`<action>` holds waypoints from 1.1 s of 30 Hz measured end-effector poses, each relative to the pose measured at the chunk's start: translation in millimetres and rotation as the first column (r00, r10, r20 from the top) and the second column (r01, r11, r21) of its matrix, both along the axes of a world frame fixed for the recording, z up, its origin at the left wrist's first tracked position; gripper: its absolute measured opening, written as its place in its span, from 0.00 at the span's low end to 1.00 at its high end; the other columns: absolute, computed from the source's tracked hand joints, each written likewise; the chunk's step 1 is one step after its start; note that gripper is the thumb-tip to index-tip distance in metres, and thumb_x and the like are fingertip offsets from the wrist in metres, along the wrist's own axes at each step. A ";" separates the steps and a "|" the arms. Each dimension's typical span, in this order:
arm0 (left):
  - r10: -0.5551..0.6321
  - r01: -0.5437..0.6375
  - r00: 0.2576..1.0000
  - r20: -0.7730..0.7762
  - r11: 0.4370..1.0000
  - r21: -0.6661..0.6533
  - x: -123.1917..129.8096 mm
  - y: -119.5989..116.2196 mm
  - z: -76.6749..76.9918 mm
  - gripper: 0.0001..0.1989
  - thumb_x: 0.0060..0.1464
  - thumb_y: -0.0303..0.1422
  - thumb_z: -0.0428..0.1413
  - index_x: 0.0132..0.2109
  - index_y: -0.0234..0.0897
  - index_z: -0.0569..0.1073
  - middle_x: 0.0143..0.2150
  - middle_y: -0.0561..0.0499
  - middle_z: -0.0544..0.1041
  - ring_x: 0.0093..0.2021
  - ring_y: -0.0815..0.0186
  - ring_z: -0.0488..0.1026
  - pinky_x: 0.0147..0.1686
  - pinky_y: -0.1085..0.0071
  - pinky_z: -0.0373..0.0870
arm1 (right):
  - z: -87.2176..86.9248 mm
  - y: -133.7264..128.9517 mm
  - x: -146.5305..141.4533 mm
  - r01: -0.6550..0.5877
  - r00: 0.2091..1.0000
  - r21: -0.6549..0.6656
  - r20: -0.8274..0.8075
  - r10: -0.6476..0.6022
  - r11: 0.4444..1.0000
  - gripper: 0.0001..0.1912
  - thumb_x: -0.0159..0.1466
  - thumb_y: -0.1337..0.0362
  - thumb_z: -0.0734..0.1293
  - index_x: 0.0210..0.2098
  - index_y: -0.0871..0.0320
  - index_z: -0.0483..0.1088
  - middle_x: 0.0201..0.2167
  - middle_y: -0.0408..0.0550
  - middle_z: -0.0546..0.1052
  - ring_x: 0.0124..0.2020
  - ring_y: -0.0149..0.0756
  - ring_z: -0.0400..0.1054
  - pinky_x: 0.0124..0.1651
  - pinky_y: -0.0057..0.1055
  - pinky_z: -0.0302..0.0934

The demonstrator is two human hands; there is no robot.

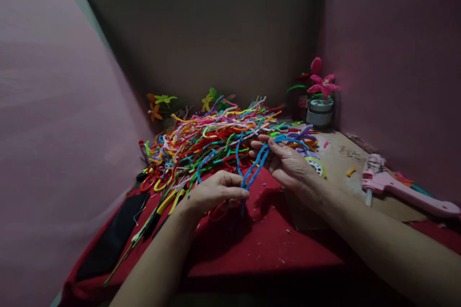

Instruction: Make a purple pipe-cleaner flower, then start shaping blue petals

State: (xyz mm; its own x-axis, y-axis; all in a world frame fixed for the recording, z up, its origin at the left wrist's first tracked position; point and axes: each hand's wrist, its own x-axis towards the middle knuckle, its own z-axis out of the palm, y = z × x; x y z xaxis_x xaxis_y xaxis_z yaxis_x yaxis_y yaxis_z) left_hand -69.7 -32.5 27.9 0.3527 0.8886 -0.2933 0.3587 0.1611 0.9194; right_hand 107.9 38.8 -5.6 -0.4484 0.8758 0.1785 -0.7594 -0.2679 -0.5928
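Note:
Blue fuzzy stems (pixel 255 169) stretch between my two hands above the red cloth (pixel 266 244). My left hand (pixel 219 189) pinches their lower ends between thumb and fingers. Higher and to the right, my right hand (pixel 284 160) grips the upper part between thumb and index finger, its other fingers curled loosely behind. More blue stem arcs out past my right hand. Behind both hands lies a large heap of multicoloured fuzzy stems (pixel 216 134).
A black phone (pixel 113 235) and yellow-handled pliers (pixel 171 201) lie at the left. On the right, a pink glue gun (pixel 406 189) rests on a board (pixel 338 153), near a yellow tape roll (pixel 316 167). A pink flower (pixel 323 85) stands in a pot (pixel 320 112) behind.

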 end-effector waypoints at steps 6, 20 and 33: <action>0.006 -0.007 1.000 0.020 1.000 0.014 -14.0 3.5 4.3 0.14 0.50 0.39 0.53 0.27 0.30 0.71 0.20 0.52 0.72 0.13 0.77 0.61 0.13 0.80 0.51 | 7.5 -1.7 1.9 0.038 0.999 -0.058 0.027 -0.037 0.998 0.08 0.57 0.68 0.65 0.37 0.58 0.70 0.30 0.46 0.78 0.34 0.35 0.73 0.40 0.34 0.65; 0.107 -0.107 0.982 0.157 0.994 -0.011 -6.7 6.6 -3.4 0.14 0.45 0.36 0.58 0.37 0.30 0.73 0.21 0.54 0.69 0.13 0.80 0.59 0.12 0.82 0.51 | 5.5 -3.9 -1.6 0.085 0.979 -0.095 0.194 -0.065 0.992 0.05 0.54 0.71 0.66 0.32 0.61 0.71 0.28 0.48 0.78 0.29 0.34 0.73 0.30 0.29 0.66; 0.006 0.033 0.975 0.221 0.985 -0.171 21.3 6.3 -22.2 0.12 0.48 0.37 0.55 0.26 0.30 0.69 0.12 0.56 0.66 0.09 0.77 0.58 0.09 0.80 0.52 | 3.8 -9.2 -7.0 0.073 0.989 -0.185 0.139 -0.048 0.980 0.04 0.56 0.74 0.65 0.27 0.60 0.70 0.25 0.47 0.77 0.30 0.34 0.72 0.39 0.34 0.67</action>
State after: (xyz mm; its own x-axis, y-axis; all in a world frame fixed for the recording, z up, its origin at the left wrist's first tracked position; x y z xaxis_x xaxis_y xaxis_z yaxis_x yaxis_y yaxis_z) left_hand -48.4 -26.2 5.6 0.4375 0.8257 -0.3561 0.1546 0.3210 0.9344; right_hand 100.9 29.5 -1.8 -0.4022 0.9142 -0.0504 -0.6955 -0.3408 -0.6325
